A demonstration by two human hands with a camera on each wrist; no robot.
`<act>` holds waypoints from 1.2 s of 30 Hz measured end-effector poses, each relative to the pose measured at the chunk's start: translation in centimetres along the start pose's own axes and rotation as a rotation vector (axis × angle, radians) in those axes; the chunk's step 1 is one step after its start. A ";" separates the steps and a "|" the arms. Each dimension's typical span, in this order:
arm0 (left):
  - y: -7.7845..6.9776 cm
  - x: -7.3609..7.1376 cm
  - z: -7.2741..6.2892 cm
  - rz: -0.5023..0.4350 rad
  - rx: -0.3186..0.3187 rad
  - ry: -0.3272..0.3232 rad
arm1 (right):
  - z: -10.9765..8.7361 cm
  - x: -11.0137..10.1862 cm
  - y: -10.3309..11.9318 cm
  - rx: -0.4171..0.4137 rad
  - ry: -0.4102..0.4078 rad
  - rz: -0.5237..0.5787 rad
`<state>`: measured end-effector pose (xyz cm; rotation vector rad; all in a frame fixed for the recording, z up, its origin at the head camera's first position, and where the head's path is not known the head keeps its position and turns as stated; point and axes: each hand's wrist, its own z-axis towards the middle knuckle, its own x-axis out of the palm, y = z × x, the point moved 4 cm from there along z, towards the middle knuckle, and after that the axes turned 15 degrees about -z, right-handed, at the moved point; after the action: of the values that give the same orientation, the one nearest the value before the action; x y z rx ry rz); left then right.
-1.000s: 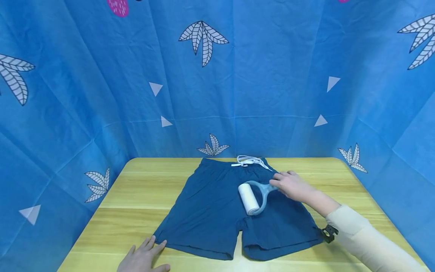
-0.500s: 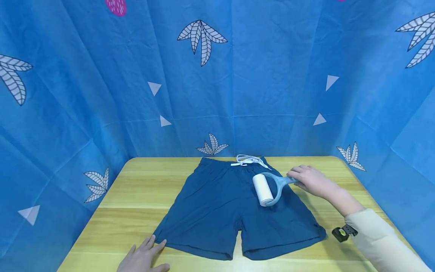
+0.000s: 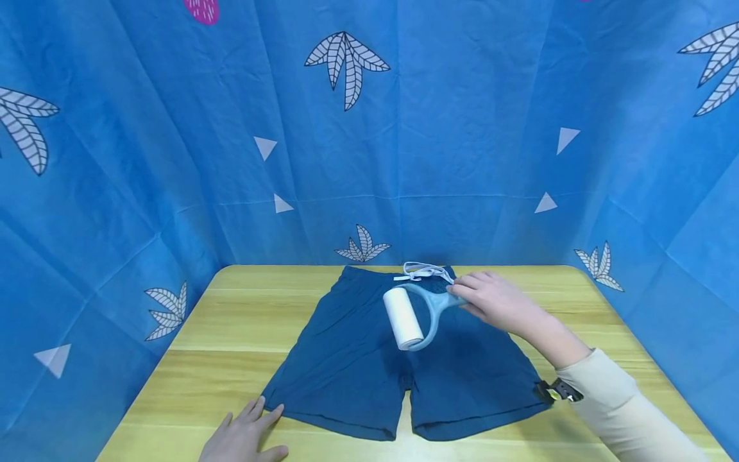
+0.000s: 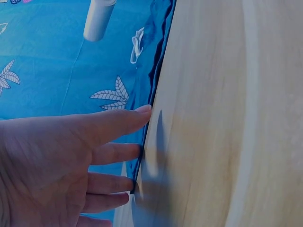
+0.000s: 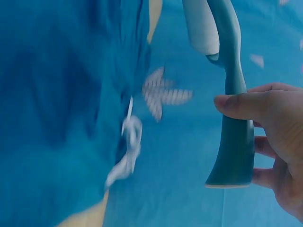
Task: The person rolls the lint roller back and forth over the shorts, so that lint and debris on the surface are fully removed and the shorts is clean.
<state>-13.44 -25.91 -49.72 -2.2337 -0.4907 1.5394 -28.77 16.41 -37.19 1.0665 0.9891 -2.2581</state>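
Dark blue shorts [image 3: 358, 359] with a tied white drawstring [image 3: 424, 272] lie flat, waistband toward the back of the table. My right hand [image 3: 491, 301] grips the blue-grey handle of a lint roller [image 5: 236, 142], thumb along one side and fingers on the other. Its white roll [image 3: 403, 318] is over the middle of the shorts, below the waistband, and in the right wrist view it hangs clear of the cloth. At the near left, my left hand [image 3: 239, 436] has its fingers extended, fingertips [image 4: 144, 109] at the hem corner of the left leg.
The shorts lie on a light wooden table [image 3: 190, 359]. Blue curtain cloth [image 3: 462, 128] printed with leaves and triangles encloses its back and sides. A dark strap with a small device [image 3: 557, 390] is on the right sleeve.
Over the first half second my right hand carried the lint roller right and toward the back; since then it has come back left to the middle. My left hand stays at the hem.
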 end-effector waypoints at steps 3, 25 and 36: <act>0.1 0.1 0.1 -0.002 0.002 0.000 | 1.4 0.1 2.3 -0.031 0.022 -0.011; 0.1 0.2 0.4 0.027 -0.040 0.010 | 4.0 3.2 15.9 -0.185 0.222 -0.013; 0.5 0.2 0.5 0.017 -0.020 0.024 | -0.9 2.3 12.4 -0.103 0.247 0.035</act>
<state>-13.76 -26.16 -50.27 -2.2741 -0.4829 1.5209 -21.67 8.94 -44.56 1.3283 1.1614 -2.0584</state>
